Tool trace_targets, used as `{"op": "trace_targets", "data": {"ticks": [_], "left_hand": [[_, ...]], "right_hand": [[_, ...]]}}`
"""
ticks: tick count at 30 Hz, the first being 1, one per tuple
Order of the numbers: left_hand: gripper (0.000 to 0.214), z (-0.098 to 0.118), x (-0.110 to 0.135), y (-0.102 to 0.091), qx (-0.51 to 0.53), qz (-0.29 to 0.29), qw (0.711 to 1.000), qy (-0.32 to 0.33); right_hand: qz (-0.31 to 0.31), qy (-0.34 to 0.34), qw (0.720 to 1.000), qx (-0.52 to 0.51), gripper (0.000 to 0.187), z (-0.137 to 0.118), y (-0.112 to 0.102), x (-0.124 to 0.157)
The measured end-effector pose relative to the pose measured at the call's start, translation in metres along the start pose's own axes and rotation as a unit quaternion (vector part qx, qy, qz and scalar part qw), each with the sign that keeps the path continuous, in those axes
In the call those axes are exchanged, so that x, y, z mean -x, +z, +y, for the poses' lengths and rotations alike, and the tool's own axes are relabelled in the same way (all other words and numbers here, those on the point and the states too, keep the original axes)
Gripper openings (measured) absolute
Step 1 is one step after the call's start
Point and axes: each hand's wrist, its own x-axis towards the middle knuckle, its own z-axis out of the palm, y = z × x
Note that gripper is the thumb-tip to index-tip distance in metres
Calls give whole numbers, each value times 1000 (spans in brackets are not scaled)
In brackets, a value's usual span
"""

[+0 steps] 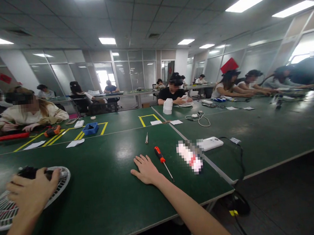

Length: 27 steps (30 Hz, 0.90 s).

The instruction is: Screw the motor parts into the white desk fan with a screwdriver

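Note:
My left hand (32, 190) rests curled over the black hub of a small white fan (59, 184) with a wire grille, lying at the near left of the green table (103, 194). My right hand (145, 169) lies flat on the table with its fingers spread and holds nothing. Just right of it lies a red-handled screwdriver (162, 161), its tip pointing toward me. A small metal bit (146, 138) lies further back.
A white power bank (212, 143) with a black cable sits right of a blurred white and red object (189, 156). A blue tray (90, 128), paper slips and yellow floor-tape marks lie further back. Several people work at neighbouring tables. The table edge drops off at right.

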Motion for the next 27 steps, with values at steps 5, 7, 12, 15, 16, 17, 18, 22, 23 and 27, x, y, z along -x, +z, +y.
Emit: {"op": "trace_targets", "data": {"ticks": [5, 7, 12, 15, 16, 17, 18, 22, 23, 27], "left_hand": [[74, 59, 31, -10, 23, -18, 996, 79], [73, 80, 39, -11, 53, -33, 990, 125], [68, 128, 62, 1, 155, -63, 963, 211], [59, 153, 79, 10, 203, -69, 940, 265], [55, 159, 84, 13, 211, -68, 932, 286], [52, 165, 88, 16, 214, -67, 925, 307], [48, 170, 92, 18, 215, -66, 917, 328], [44, 187, 101, 25, 223, -68, 889, 394], [44, 191, 102, 26, 225, -71, 885, 400], [46, 204, 106, 30, 231, -88, 879, 409]], "right_hand": [[28, 19, 999, -42, 64, 3, -7, 0], [42, 42, 996, -65, 63, 6, -11, 0], [79, 72, 987, -120, 63, 18, -23, 2], [103, 40, 985, -129, 60, 24, -33, 4], [111, 25, 985, -128, 59, 26, -37, 4], [119, 12, 985, -126, 59, 27, -41, 3], [134, 5, 983, -124, 58, 28, -45, 2], [188, 6, 974, -123, 58, 32, -56, -7], [197, 8, 973, -124, 59, 33, -57, -10], [220, 7, 965, -142, 63, 37, -51, -19]]}}
